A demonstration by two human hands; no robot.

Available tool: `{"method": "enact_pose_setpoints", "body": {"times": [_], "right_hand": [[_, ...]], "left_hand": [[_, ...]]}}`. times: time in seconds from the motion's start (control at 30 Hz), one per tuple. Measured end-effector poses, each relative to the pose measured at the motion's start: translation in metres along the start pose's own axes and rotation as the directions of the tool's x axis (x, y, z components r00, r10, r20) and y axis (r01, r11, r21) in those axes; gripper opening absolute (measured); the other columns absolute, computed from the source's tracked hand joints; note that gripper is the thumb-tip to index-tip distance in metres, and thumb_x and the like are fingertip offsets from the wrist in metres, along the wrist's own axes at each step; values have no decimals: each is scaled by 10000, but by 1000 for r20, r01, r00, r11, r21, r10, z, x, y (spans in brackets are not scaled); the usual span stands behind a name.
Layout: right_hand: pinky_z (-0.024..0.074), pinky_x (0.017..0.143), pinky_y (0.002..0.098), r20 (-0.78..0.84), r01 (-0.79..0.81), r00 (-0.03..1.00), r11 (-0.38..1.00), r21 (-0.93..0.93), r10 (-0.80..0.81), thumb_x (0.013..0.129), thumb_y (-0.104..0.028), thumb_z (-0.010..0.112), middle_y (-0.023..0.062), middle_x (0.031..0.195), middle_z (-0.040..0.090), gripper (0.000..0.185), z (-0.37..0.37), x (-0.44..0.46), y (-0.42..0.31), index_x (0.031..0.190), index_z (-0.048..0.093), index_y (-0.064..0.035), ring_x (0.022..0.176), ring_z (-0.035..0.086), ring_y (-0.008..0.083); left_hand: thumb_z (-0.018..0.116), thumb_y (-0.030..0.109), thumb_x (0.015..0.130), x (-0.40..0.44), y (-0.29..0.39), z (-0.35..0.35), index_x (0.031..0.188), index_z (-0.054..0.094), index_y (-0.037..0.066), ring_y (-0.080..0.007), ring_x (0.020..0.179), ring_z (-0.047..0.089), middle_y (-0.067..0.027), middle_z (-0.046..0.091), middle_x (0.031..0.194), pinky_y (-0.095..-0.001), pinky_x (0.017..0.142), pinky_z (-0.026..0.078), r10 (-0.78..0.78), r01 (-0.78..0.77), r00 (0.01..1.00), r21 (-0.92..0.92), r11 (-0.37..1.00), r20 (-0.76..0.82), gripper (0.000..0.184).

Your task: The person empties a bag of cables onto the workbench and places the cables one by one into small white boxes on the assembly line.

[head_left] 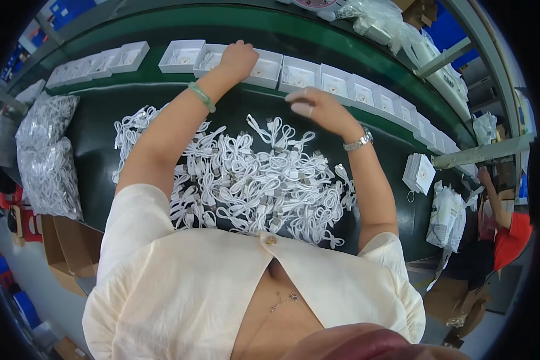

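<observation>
My left hand [240,61], with a green bangle [201,97] on its wrist, is over the row of open white boxes, between one box [210,57] with a white cable inside and the box [265,69] to its right. Its fingers are curled; what they hold, if anything, is hidden. My right hand [323,110], wearing a silver watch [359,139], hovers just in front of the boxes with fingers apart and nothing visible in them. Pale covers show on some fingertips. Below both hands lies a large pile of bundled white USB cables [252,174] on the dark table.
More open boxes [366,93] curve away along the green belt [246,27]. Clear bags of cables [47,156] lie at left. A stack of white cards [419,174] and a white plastic bag [445,217] are at right. Another person in a red top [512,240] is at far right.
</observation>
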State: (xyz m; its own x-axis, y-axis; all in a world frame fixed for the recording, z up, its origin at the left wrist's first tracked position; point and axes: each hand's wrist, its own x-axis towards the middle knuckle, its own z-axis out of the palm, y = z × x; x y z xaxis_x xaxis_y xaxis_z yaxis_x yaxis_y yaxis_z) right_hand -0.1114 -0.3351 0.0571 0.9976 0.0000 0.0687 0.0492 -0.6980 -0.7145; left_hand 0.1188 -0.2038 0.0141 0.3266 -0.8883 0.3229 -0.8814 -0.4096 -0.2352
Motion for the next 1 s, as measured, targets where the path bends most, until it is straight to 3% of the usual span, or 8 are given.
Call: {"method": "enact_pose_setpoints", "body": {"times": [0.1, 0.2, 0.37, 0.5, 0.63, 0.7, 0.77, 1.0], "right_hand": [[469, 842, 319, 21, 44, 999, 995, -91, -42, 817, -180, 662, 127, 991, 619, 365, 24, -11, -5, 1141, 596, -26, 917, 602, 228], [478, 780, 334, -3, 20, 1000, 972, -232, -22, 813, -212, 666, 142, 944, 619, 368, 44, -10, -7, 1121, 600, -23, 859, 603, 259], [477, 695, 400, -138, -314, 948, 916, -248, 287, 777, -311, 694, 160, 842, 631, 340, 59, -6, -20, 934, 613, -21, 786, 601, 340], [480, 681, 373, -149, -256, 962, 947, -192, 230, 787, -257, 685, 145, 805, 630, 273, 60, -6, 2, 902, 606, -21, 760, 615, 289], [494, 690, 300, -176, -148, 964, 950, 275, 201, 826, -131, 632, 72, 805, 623, 163, 43, -14, 14, 914, 585, -2, 786, 619, 162], [501, 744, 279, -125, -147, 912, 593, 792, 392, 856, -168, 607, 53, 881, 627, 174, 30, -20, 10, 940, 575, -18, 824, 620, 165], [513, 763, 289, -130, -132, 900, 544, 829, 417, 875, -191, 585, 67, 889, 627, 192, 20, -28, 14, 960, 560, -20, 830, 625, 160], [508, 616, 251, -329, -181, 750, 656, 733, 574, 890, -186, 568, 47, 818, 611, 218, 1, -39, 34, 992, 584, 7, 675, 573, 110]], "left_hand": [[610, 53, 719, -6, 8, -13, 816, 664, 73, -310, 881, 581, -119, 612, 879, -407, 720, 495, 21, -32, 991, -81, 996, -135, 113], [654, 151, 747, -20, 28, -46, 775, 610, 29, -330, 864, 574, -151, 589, 881, -434, 741, 454, 135, -109, 991, -618, 778, -5, 133], [749, 208, 690, -66, 47, -80, 795, 582, 47, -322, 914, 560, -134, 563, 881, -410, 764, 443, 426, -150, 791, -536, 831, 439, 254], [758, 204, 673, -78, 46, -72, 791, 586, 44, -327, 852, 578, -125, 584, 810, -398, 712, 443, 415, -114, 842, -638, 761, 345, 263], [697, 168, 762, -75, 35, -78, 780, 562, 42, -214, 686, 559, -69, 583, 758, -334, 614, 430, 411, 121, 831, -843, 523, 374, 186], [642, 135, 808, -72, 32, -70, 851, 585, 32, -142, 654, 554, -56, 586, 752, -293, 588, 451, 395, 197, 850, -906, 375, 348, 126], [606, 113, 828, -66, 31, -68, 976, 597, 18, -117, 670, 569, -62, 591, 767, -271, 594, 480, 237, 404, 866, -896, 183, 439, 176], [509, 49, 862, -3, 57, -66, 1113, 556, 7, -135, 680, 602, -66, 569, 825, -261, 567, 504, 21, 295, 941, -850, 437, 337, 259]]}}
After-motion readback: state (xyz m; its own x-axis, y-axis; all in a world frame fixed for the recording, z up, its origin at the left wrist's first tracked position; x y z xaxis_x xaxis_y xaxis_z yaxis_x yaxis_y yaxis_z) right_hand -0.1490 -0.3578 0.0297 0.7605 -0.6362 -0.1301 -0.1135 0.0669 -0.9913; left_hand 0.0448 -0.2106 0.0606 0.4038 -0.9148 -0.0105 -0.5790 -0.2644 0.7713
